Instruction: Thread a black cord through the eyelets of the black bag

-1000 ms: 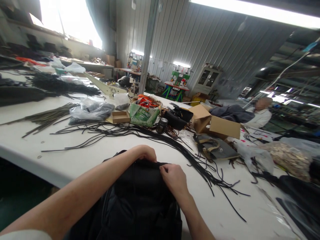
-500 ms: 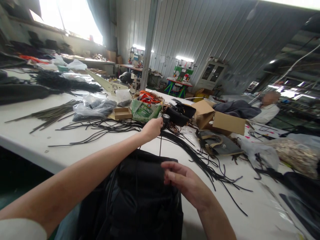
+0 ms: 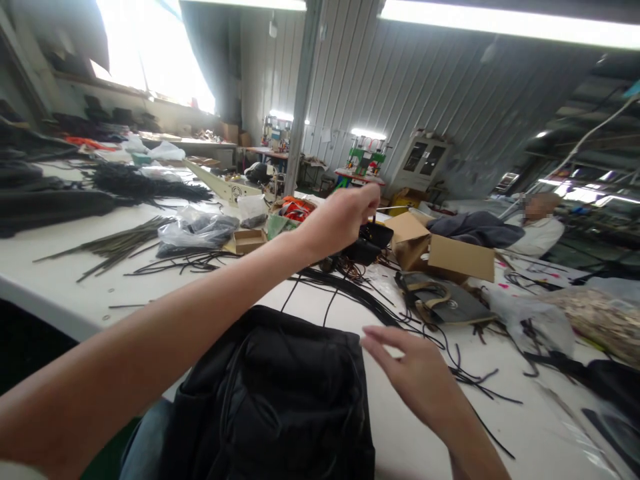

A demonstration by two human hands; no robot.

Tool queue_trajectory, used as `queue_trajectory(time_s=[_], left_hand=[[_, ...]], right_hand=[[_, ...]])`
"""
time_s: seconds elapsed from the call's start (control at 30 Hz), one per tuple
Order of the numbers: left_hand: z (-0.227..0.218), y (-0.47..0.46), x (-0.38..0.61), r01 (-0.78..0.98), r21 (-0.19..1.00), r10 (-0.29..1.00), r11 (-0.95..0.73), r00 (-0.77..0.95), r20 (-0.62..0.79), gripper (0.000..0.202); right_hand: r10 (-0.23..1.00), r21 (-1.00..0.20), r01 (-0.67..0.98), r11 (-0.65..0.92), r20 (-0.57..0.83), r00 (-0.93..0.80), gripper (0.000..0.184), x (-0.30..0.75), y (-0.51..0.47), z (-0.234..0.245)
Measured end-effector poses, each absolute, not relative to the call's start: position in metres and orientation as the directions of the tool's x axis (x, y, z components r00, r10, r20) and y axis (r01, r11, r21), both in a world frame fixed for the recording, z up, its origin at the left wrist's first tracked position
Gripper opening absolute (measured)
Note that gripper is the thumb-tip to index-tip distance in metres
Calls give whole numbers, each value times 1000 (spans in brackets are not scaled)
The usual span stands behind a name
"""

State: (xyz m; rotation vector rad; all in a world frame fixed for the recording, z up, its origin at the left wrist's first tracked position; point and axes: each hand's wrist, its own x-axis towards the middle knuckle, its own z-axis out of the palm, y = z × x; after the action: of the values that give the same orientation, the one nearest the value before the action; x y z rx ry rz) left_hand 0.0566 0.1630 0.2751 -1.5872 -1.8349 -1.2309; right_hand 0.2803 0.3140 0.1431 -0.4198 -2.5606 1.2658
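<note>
A black bag (image 3: 280,400) lies at the near edge of the white table (image 3: 60,287), partly over my lap. My left hand (image 3: 345,217) is raised high above the table, fingers pinched on a thin black cord (image 3: 333,297) that hangs down toward the bag's top edge. My right hand (image 3: 410,370) hovers just right of the bag's top corner, fingers spread and holding nothing. A long bundle of black cords (image 3: 360,297) runs across the table beyond the bag.
Cardboard boxes (image 3: 440,250), a flat dark pouch (image 3: 445,303), plastic bags (image 3: 195,230) and a green box with orange straps (image 3: 293,213) crowd the table's middle. Dark strips (image 3: 115,243) lie at left. A seated person (image 3: 535,223) is at far right. Machines stand along the back wall.
My left hand has lifted from the bag's top edge, out over the cords and up, drawing a black cord with it. My right hand let go of the bag and opened.
</note>
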Motion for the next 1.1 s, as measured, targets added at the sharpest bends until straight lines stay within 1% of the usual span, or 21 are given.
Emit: queue_trajectory(time_s=[0.03, 0.07, 0.1, 0.13, 0.17, 0.23, 0.27, 0.3, 0.37, 0.4, 0.43, 0.5, 0.57, 0.63, 0.73, 0.8, 0.87, 0.93, 1.03, 1.1], left_hand=[[270, 164, 65, 915, 393, 607, -93, -261, 751, 21], [264, 164, 73, 881, 456, 633, -125, -283, 720, 18], [258, 164, 80, 842, 522, 660, -137, -315, 682, 15], [251, 164, 86, 800, 583, 682, -142, -348, 644, 12], [245, 163, 90, 751, 645, 696, -143, -387, 605, 10], [235, 159, 93, 617, 773, 712, -149, -476, 517, 7], [231, 157, 93, 536, 830, 709, -154, -525, 471, 10], [229, 153, 92, 446, 879, 703, -170, -570, 425, 18], [225, 146, 91, 241, 939, 690, -244, -637, 342, 42], [223, 142, 90, 136, 947, 690, -291, -656, 306, 54], [221, 140, 90, 39, 942, 693, -334, -667, 273, 62], [216, 137, 89, -86, 923, 696, -376, -683, 220, 62], [209, 139, 89, -105, 924, 679, -367, -709, 189, 54], [203, 141, 89, -73, 930, 644, -360, -741, 191, 52], [201, 144, 89, 68, 921, 559, -383, -777, 289, 65], [202, 144, 89, 162, 916, 529, -368, -774, 349, 77], [204, 144, 90, 212, 919, 536, -332, -760, 368, 83], [204, 145, 88, 249, 917, 544, -310, -745, 386, 86], [201, 147, 84, 286, 907, 566, -309, -711, 417, 91], [197, 146, 80, 249, 918, 605, -310, -693, 392, 101]], right_hand=[[422, -798, 79, 597, 229, -877, 51, 269, 315, 151], [448, -808, -3, 589, 330, -831, 57, 258, 315, 159], [443, -817, -88, 570, 396, -804, 62, 246, 313, 168], [415, -820, -163, 549, 436, -798, 64, 235, 310, 177], [379, -820, -218, 529, 459, -804, 63, 225, 306, 184], [336, -816, -278, 507, 485, -808, 57, 210, 296, 191], [341, -818, -292, 496, 492, -801, 57, 204, 291, 191], [366, -826, -299, 478, 496, -787, 59, 200, 286, 189], [438, -851, -288, 438, 482, -759, 61, 196, 276, 183], [464, -861, -270, 432, 469, -752, 62, 195, 272, 180], [479, -863, -252, 437, 461, -748, 62, 195, 269, 177], [475, -846, -243, 474, 478, -739, 59, 194, 263, 175], [451, -826, -258, 501, 504, -737, 57, 192, 261, 176], [441, -816, -253, 519, 510, -739, 58, 189, 260, 177], [440, -822, -212, 529, 478, -760, 63, 183, 261, 174], [419, -861, -233, 453, 436, -797, 64, 178, 258, 170], [367, -900, -292, 324, 404, -838, 65, 173, 252, 168], [322, -903, -351, 248, 419, -849, 66, 169, 245, 166], [338, -883, -378, 277, 458, -822, 66, 166, 239, 164], [366, -878, -367, 308, 466, -806, 63, 166, 239, 163]])
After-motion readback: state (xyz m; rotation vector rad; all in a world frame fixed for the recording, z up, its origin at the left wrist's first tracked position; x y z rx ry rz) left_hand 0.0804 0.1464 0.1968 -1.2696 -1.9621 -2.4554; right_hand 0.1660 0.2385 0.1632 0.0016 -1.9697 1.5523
